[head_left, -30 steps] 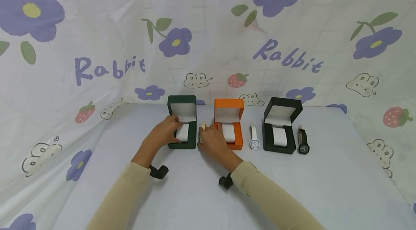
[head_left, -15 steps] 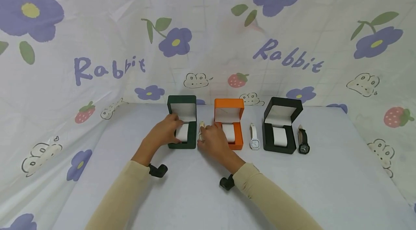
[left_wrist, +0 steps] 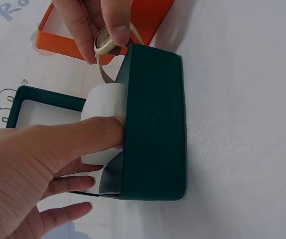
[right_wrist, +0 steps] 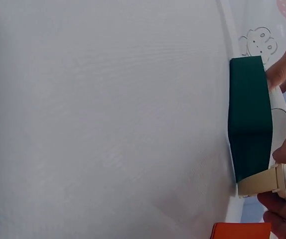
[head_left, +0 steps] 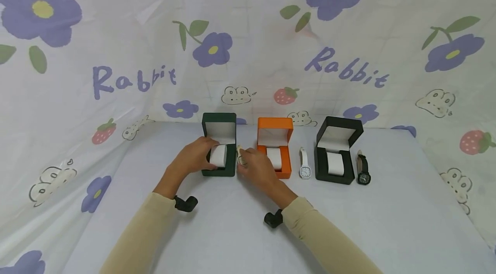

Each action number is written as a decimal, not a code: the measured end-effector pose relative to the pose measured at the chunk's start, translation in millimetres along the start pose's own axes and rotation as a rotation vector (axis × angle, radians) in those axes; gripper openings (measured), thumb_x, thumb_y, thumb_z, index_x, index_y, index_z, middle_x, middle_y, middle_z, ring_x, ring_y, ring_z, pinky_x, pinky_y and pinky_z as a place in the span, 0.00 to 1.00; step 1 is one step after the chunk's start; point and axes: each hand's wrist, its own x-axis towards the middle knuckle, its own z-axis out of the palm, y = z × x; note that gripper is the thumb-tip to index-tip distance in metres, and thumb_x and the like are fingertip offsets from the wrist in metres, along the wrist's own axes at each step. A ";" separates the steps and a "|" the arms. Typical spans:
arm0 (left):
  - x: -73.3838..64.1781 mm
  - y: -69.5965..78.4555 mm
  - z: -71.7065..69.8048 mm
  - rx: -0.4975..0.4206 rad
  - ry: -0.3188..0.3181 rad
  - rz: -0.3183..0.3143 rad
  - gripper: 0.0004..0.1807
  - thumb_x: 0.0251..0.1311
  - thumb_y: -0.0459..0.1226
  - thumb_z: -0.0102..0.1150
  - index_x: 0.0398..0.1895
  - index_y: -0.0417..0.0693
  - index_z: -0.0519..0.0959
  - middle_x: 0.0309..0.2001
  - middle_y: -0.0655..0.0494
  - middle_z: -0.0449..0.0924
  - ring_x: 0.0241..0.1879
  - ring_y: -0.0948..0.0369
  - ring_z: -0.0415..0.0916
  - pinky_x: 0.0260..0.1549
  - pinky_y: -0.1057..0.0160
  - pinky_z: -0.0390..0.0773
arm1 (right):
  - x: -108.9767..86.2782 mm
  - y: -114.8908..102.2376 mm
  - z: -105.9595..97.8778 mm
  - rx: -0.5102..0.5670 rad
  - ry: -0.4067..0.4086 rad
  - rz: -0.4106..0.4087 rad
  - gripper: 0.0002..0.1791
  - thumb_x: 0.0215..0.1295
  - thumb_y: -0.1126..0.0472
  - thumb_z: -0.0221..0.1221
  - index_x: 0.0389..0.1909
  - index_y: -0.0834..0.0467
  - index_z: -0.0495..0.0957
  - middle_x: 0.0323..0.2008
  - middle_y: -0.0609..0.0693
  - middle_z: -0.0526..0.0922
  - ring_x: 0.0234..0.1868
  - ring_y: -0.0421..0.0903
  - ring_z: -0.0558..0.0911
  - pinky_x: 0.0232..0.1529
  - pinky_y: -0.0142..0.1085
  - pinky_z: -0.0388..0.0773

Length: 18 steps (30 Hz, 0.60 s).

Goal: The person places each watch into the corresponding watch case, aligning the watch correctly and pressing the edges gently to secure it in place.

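Note:
My left hand (head_left: 191, 156) pinches a white watch cushion (left_wrist: 103, 102) between thumb and fingers. The cushion sticks up partly above the rim of the open green watch box (left_wrist: 155, 129). Just right of that box, my right hand (head_left: 255, 166) holds a wristwatch with a cream strap (right_wrist: 259, 182). Thumb and fingers pinch it at its case, and in the left wrist view the strap hangs in a curve beside the green box's corner.
An open orange watch box (head_left: 284, 166) with a white cushion stands right of the right hand. Farther right are a white watch (head_left: 305, 167), an open black watch box (head_left: 320, 166) and a black watch (head_left: 363, 168). A patterned cloth (head_left: 255, 54) hangs behind.
The white cushion has come up out of the green box in my left hand. My right hand has taken hold of the cream watch and raised it slightly beside that box.

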 end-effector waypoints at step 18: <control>-18.4 5.7 -11.2 -0.125 0.172 0.003 0.45 0.44 0.46 0.84 0.67 0.45 0.75 0.61 0.48 0.75 0.57 0.50 0.74 0.59 0.48 0.78 | -10.1 5.2 -19.9 0.290 0.149 0.021 0.26 0.57 0.66 0.73 0.57 0.68 0.82 0.46 0.60 0.86 0.36 0.51 0.81 0.36 0.36 0.85</control>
